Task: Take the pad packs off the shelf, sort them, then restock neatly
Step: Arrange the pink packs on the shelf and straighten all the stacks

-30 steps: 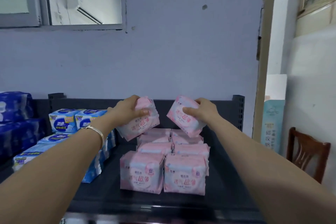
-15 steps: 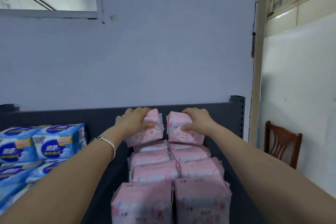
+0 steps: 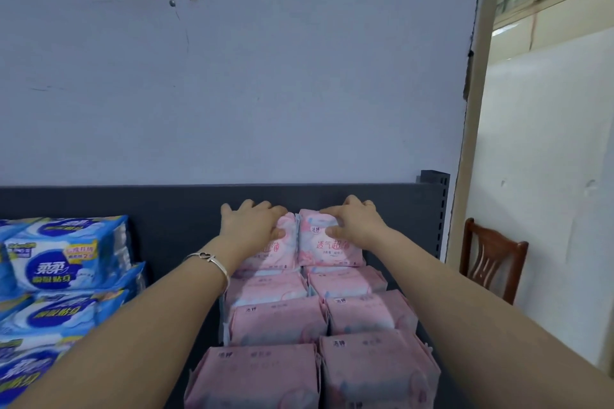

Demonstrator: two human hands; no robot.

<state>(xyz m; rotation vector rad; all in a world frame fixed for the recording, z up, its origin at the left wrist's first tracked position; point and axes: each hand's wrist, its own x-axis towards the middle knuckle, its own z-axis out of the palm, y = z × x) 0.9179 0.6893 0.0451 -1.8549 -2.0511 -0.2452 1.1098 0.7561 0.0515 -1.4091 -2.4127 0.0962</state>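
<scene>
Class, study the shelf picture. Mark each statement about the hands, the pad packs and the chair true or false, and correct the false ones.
1. The left hand grips the rearmost pink plastic pad pack of the left column. True.
2. The right hand holds nothing. False: it grips the rearmost pink pack of the right column.
3. The blue plastic pad packs are stacked left of the pink ones. True.
4. The brown wooden chair stands left of the dark shelf. False: it stands to the right.
5. A silver bracelet is on the left wrist. True.
</scene>
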